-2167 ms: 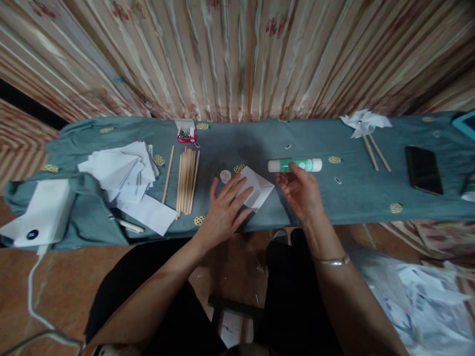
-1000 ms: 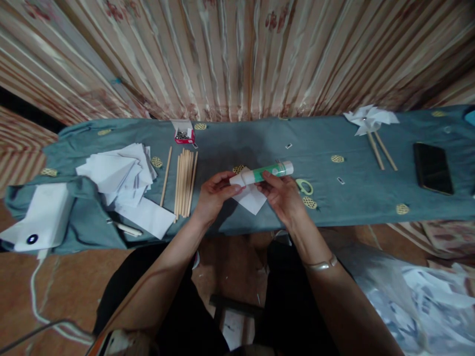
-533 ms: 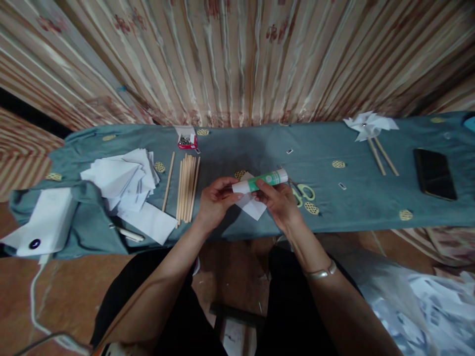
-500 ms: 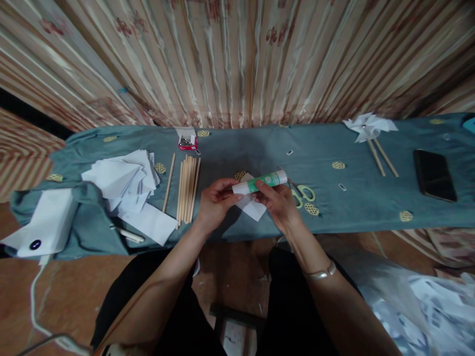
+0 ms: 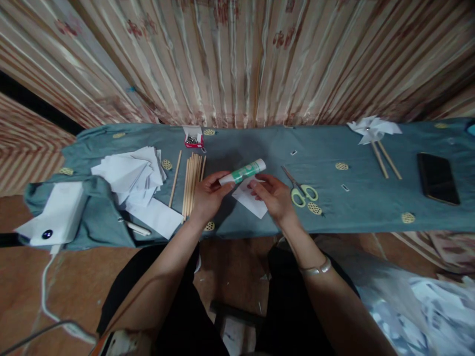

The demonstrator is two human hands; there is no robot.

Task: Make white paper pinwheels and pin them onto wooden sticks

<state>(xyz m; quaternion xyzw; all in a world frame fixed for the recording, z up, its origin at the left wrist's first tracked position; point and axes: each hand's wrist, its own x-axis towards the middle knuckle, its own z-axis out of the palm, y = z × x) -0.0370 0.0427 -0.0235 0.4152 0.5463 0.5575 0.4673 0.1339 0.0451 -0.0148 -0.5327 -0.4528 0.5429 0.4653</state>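
Observation:
A green-and-white glue stick (image 5: 245, 171) is tilted above the table, its white lower-left end held in my left hand (image 5: 211, 197), thumb against fingers. My right hand (image 5: 273, 197) is off the glue stick. Its fingers are bent and partly apart over the right side of a small white sheet of paper (image 5: 249, 199); whether the fingertips touch it I cannot tell. The glue stick and right fingers hide part of the paper. Just right of my right hand lie scissors (image 5: 299, 190) with light green handles, blades partly apart.
Left of my hands are wooden sticks (image 5: 191, 183), a pile of white papers (image 5: 128, 173) and a white device (image 5: 63, 210) with a cable. Behind stands a red box of small metal pieces (image 5: 193, 140). Rightward lie paper pinwheels (image 5: 374, 129) on sticks and a black phone (image 5: 438, 178).
My right hand has let go of the glue stick and dropped slightly to the paper. My left hand has carried the glue stick left, uncovering the scissors. The view has shifted slightly.

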